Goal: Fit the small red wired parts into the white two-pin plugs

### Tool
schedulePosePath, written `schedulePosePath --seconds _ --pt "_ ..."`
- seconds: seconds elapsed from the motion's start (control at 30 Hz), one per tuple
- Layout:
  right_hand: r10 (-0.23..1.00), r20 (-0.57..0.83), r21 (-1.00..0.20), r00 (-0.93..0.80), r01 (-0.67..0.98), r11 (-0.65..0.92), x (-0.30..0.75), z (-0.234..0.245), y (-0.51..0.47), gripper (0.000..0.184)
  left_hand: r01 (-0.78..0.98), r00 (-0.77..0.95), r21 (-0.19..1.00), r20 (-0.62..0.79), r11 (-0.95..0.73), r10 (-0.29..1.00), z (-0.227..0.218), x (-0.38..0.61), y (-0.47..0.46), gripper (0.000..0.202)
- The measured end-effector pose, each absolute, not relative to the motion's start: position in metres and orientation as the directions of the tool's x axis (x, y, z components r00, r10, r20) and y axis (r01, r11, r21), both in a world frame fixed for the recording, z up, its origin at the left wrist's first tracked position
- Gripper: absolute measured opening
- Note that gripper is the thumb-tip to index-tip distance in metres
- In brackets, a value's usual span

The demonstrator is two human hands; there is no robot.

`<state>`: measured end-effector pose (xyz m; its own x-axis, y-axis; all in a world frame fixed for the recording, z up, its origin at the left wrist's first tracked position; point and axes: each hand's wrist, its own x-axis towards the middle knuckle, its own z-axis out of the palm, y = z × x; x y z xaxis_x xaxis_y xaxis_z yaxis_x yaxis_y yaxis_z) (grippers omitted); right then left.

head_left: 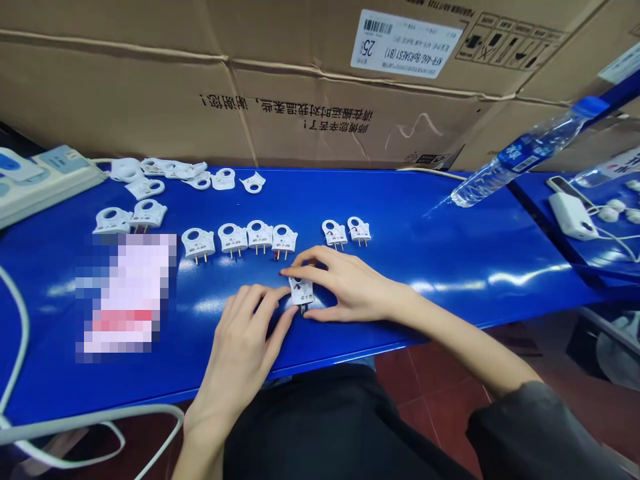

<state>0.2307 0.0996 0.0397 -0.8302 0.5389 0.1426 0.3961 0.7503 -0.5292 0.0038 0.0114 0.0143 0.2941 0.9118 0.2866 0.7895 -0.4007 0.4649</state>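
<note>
Head view. At frame centre, the left hand and right hand pinch one white plug between closed fingers, low over the blue desk. Above it, the pinned plugs look finished; the loose shells at upper left apparently remain.

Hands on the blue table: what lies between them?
One small white plug, held at the fingertips of the left hand and the right hand, low over the table. The head view shows it.

Tilted water bottle; cardboard box; power strip
</note>
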Motion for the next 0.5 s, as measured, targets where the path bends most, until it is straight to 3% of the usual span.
schedulePosePath --seconds 0.5 --pt "0.604 0.135 -0.700 -0.785 0.356 0.619 0.2297 0.0447 0.0978 0.054 0.772 0.318 0.470 0.296 -0.427 0.901 0.0135 0.0033 0.0109 0.032"
